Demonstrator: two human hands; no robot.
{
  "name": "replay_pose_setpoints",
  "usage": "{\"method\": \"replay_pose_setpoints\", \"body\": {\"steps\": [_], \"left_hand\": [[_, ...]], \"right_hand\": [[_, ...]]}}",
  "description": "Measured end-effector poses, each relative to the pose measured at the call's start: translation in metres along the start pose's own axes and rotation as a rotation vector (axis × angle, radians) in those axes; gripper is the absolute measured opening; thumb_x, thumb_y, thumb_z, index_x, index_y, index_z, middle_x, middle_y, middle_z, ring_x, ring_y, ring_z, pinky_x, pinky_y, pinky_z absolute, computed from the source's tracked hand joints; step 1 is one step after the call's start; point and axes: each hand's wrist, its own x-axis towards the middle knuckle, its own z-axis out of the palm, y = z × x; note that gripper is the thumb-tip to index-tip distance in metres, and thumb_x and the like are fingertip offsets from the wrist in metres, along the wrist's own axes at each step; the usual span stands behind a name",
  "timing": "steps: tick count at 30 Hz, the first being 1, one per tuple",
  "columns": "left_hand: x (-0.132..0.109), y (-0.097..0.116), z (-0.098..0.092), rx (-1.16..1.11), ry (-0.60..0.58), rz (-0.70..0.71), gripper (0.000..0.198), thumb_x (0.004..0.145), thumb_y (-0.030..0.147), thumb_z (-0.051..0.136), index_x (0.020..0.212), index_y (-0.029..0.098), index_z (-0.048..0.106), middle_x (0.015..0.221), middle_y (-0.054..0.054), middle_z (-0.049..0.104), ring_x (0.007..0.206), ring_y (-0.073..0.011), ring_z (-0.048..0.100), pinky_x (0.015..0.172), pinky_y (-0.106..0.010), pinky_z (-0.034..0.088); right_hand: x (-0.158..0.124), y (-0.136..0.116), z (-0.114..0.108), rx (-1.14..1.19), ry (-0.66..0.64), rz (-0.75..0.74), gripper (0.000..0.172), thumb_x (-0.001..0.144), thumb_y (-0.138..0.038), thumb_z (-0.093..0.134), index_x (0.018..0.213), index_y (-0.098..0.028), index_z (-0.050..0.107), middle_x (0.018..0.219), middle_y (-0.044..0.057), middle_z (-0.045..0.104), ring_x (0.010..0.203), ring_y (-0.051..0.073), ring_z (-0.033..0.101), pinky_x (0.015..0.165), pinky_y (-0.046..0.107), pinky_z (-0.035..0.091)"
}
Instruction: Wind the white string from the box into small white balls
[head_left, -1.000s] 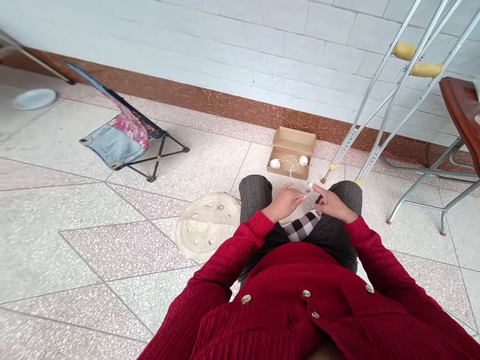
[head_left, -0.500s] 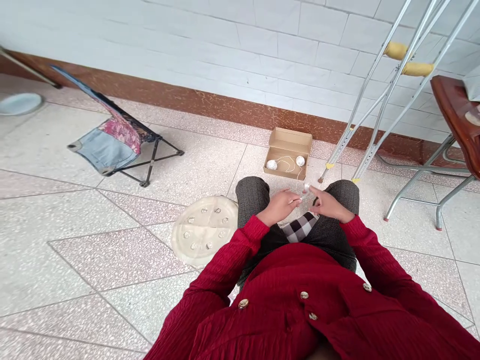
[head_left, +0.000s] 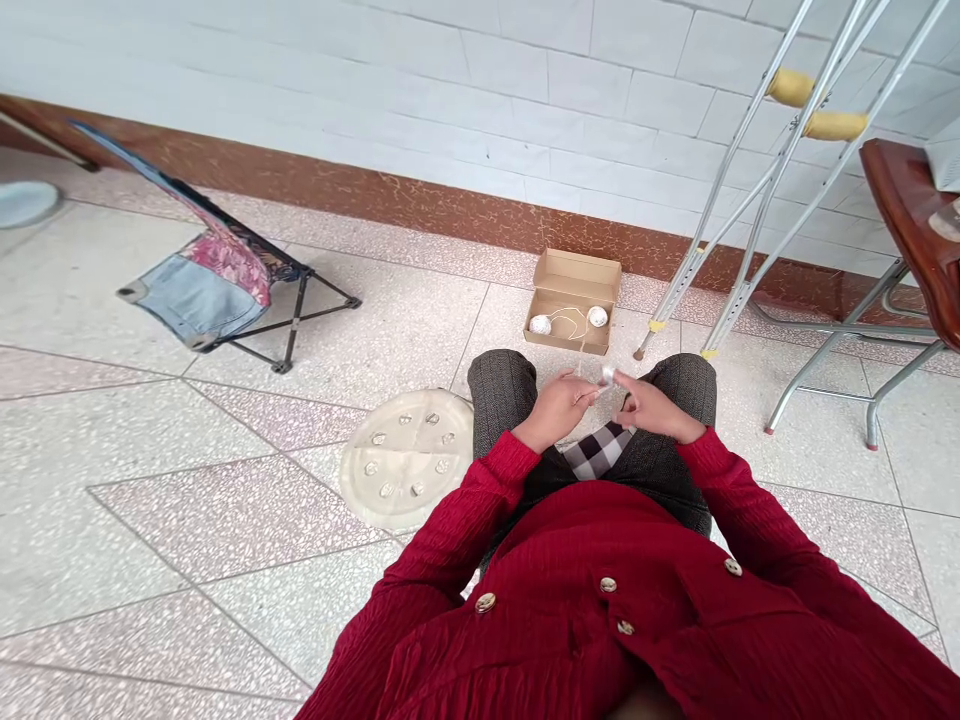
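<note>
My left hand (head_left: 559,409) and my right hand (head_left: 654,409) are held close together above my knees. A small white ball of thread (head_left: 607,373) sits at the right hand's fingertips. The left fingers pinch a thin white thread (head_left: 592,394) running toward that ball. The open cardboard box (head_left: 574,302) stands on the floor beyond my knees, holding two more white thread balls (head_left: 539,324) (head_left: 597,317) joined by a loose strand (head_left: 570,318). Part of the hands' grip is hidden by the fingers.
A round white plastic lid with several cut-outs (head_left: 406,460) lies left of my knee. Aluminium crutches (head_left: 750,190) lean to the right, beside a metal-legged stool with a brown top (head_left: 900,210). A folding chair (head_left: 210,285) and white dish (head_left: 22,204) stand left.
The whole view has drifted slightly, shifting the box and floor left in the picture. My hands have stayed close together, and the small thread ball has moved slightly left.
</note>
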Motion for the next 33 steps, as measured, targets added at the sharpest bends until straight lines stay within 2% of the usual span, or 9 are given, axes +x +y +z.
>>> {"method": "replay_pose_setpoints", "body": {"steps": [4, 6, 11, 15, 18, 20, 23, 28, 33], "left_hand": [[0.0, -0.004, -0.018, 0.076, 0.036, 0.039, 0.026, 0.097, 0.024, 0.048, 0.085, 0.02, 0.071, 0.088, -0.001, 0.072, 0.092, -0.0169, 0.065, 0.115, -0.046, 0.03], [0.002, -0.003, -0.022, 0.0, 0.045, 0.011, 0.029, 0.097, 0.026, 0.047, 0.082, 0.019, 0.071, 0.083, 0.0, 0.071, 0.086, -0.0154, 0.064, 0.112, -0.043, 0.034], [0.005, 0.008, -0.015, -0.215, 0.051, -0.117, 0.033, 0.096, 0.033, 0.051, 0.076, 0.017, 0.071, 0.077, -0.001, 0.067, 0.074, -0.0142, 0.061, 0.083, -0.03, 0.049], [0.003, 0.013, -0.015, -0.164, 0.009, -0.068, 0.035, 0.097, 0.03, 0.05, 0.071, 0.017, 0.07, 0.069, 0.001, 0.066, 0.07, -0.0125, 0.059, 0.098, -0.034, 0.045], [0.004, 0.006, -0.026, -0.058, 0.053, -0.026, 0.03, 0.097, 0.028, 0.05, 0.078, 0.019, 0.071, 0.078, 0.002, 0.072, 0.079, -0.0136, 0.063, 0.112, -0.042, 0.033], [0.007, 0.0, -0.034, -0.04, 0.082, -0.027, 0.026, 0.095, 0.03, 0.053, 0.081, 0.02, 0.072, 0.086, 0.001, 0.074, 0.088, -0.0154, 0.065, 0.115, -0.043, 0.03], [0.011, -0.003, -0.037, -0.181, 0.105, -0.083, 0.028, 0.094, 0.035, 0.054, 0.082, 0.018, 0.072, 0.091, -0.002, 0.074, 0.088, -0.0165, 0.065, 0.102, -0.036, 0.043], [0.007, 0.006, -0.017, -0.294, 0.029, -0.149, 0.033, 0.094, 0.035, 0.053, 0.075, 0.016, 0.072, 0.078, -0.001, 0.071, 0.074, -0.0146, 0.063, 0.077, -0.027, 0.049], [0.006, 0.008, -0.023, -0.055, 0.028, -0.035, 0.03, 0.096, 0.029, 0.051, 0.076, 0.019, 0.071, 0.078, 0.0, 0.072, 0.082, -0.016, 0.064, 0.103, -0.039, 0.041]], "right_hand": [[-0.01, 0.001, 0.013, 0.128, -0.32, -0.009, 0.057, 0.077, -0.032, 0.075, 0.13, -0.023, 0.057, 0.121, 0.007, 0.061, 0.054, 0.006, 0.056, 0.049, 0.021, 0.046], [-0.018, -0.014, 0.011, 0.267, -0.378, -0.067, 0.053, 0.08, -0.035, 0.074, 0.129, -0.022, 0.057, 0.127, 0.008, 0.058, 0.057, 0.006, 0.057, 0.053, 0.022, 0.047], [-0.019, -0.045, -0.009, 0.451, -0.153, -0.234, 0.074, 0.081, -0.033, 0.072, 0.147, -0.032, 0.038, 0.145, 0.01, 0.046, 0.067, 0.008, 0.057, 0.063, 0.026, 0.05], [0.0, -0.029, -0.011, 0.174, 0.03, -0.123, 0.085, 0.075, -0.025, 0.075, 0.15, -0.028, 0.035, 0.132, 0.009, 0.057, 0.063, 0.008, 0.055, 0.059, 0.024, 0.047], [0.003, -0.014, -0.001, 0.035, -0.061, 0.0, 0.086, 0.074, -0.022, 0.075, 0.15, -0.022, 0.037, 0.112, 0.007, 0.065, 0.054, 0.006, 0.05, 0.051, 0.022, 0.042], [-0.003, -0.014, 0.003, 0.118, -0.226, -0.021, 0.077, 0.076, -0.026, 0.075, 0.146, -0.024, 0.043, 0.119, 0.008, 0.063, 0.057, 0.007, 0.054, 0.053, 0.022, 0.044], [-0.014, -0.03, 0.0, 0.358, -0.376, -0.143, 0.059, 0.08, -0.035, 0.073, 0.135, -0.024, 0.054, 0.134, 0.009, 0.055, 0.063, 0.007, 0.056, 0.059, 0.024, 0.048], [-0.007, -0.045, -0.014, 0.487, -0.136, -0.253, 0.078, 0.079, -0.035, 0.074, 0.148, -0.033, 0.038, 0.147, 0.009, 0.045, 0.071, 0.009, 0.056, 0.068, 0.028, 0.051], [0.014, -0.011, -0.002, 0.12, -0.054, -0.084, 0.09, 0.073, -0.025, 0.076, 0.152, -0.024, 0.032, 0.106, 0.005, 0.065, 0.059, 0.009, 0.049, 0.055, 0.023, 0.042]]}}
